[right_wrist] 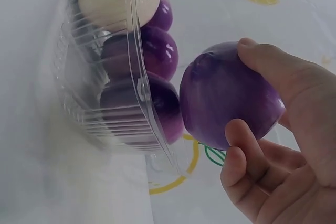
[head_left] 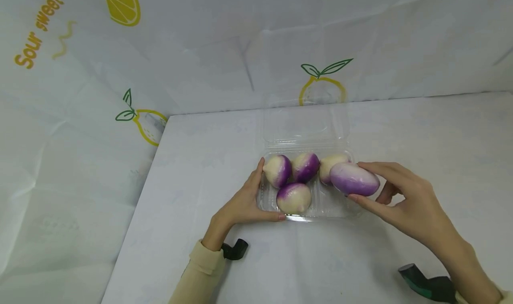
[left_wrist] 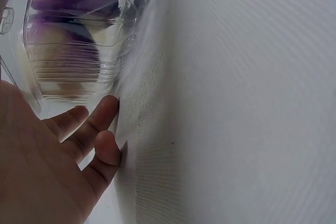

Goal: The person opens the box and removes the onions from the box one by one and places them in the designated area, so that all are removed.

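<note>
A clear plastic clamshell box (head_left: pixel 328 206) stands with its lid (head_left: pixel 304 126) folded back. Inside lie several purple-and-white turnips, among them a front one (head_left: pixel 294 198), a left one (head_left: pixel 277 170) and a right one (head_left: pixel 329 164), partly covered. My right hand (head_left: pixel 409 201) pinches another turnip (head_left: pixel 354 179) between thumb and fingers, above the box's right part; the right wrist view shows this turnip (right_wrist: pixel 228 98) outside the box wall. With fingers fairly straight, my left hand (head_left: pixel 244 204) rests against the box's left side, its thumb along the front edge.
The box stands on a white-covered table (head_left: pixel 192 161). Behind and to the left hangs a white cloth (head_left: pixel 200 50) printed with lemons and lettering. A dark device sits at each wrist, the left one (head_left: pixel 236 249) and the right one (head_left: pixel 426 284).
</note>
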Tool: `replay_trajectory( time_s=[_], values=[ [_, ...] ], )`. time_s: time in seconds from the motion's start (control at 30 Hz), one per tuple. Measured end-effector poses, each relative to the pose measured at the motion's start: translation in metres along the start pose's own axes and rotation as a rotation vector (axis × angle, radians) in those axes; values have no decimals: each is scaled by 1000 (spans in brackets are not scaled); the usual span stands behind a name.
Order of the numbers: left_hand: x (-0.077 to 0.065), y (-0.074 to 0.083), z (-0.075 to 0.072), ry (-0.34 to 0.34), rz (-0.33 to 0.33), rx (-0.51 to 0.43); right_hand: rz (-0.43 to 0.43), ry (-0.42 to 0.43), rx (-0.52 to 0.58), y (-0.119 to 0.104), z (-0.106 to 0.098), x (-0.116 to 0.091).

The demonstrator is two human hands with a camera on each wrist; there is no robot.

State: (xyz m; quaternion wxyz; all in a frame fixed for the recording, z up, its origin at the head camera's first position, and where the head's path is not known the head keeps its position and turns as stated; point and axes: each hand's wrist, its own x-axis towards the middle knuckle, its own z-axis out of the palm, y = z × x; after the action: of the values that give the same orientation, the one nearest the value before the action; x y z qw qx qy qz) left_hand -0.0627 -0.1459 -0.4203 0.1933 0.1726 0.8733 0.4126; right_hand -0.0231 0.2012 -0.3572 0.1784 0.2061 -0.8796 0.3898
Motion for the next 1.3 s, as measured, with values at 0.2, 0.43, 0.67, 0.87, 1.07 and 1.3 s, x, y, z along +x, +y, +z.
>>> replay_trajectory(
  time_s=[0.2,0.43,0.67,0.87,1.07,1.3],
  values=[
    [1,0,0,1,1,-6,9,25,-4,3,-3,0],
    [1,-2,1,0,5,-17,-1,51,4,12,-5,0],
    [0,-2,1,1,2,-17,35,89,3,24,-9,-1],
    [0,-2,1,2,7,-16,79,135,8,32,-13,0],
    [0,-2,1,2,9,-14,81,175,13,40,-15,1],
    [1,-2,1,5,8,-10,121,182,-28,51,-15,4]
  ],
)
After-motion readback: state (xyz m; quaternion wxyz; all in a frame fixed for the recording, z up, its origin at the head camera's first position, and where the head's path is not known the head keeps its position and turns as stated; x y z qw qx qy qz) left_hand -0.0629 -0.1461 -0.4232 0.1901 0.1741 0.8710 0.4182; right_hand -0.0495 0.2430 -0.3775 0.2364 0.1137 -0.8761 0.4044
